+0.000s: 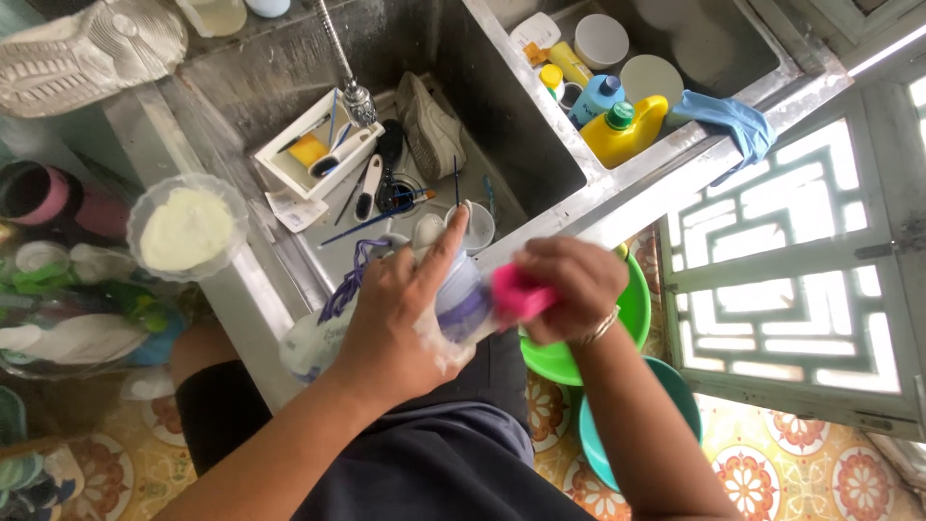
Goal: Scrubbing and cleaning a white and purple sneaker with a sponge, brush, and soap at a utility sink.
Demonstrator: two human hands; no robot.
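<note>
My left hand (400,314) grips a white and purple sneaker (461,294) with purple laces (345,280), held over the near rim of a steel sink (289,241). The hand and shoe are soapy. My right hand (569,285) is closed on a pink brush (516,292) that presses against the sneaker's side. A bracelet circles my right wrist. Another grey-white sneaker (431,125) lies inside the sink basin below the tap (357,96).
A white tray with brushes (318,150) sits in the sink. A bowl of white powder (186,229) stands on the left ledge. Bottles, a yellow one (622,130) among them, fill the right basin beside a blue cloth (728,118). Green (632,309) and teal basins (675,396) rest on the tiled floor.
</note>
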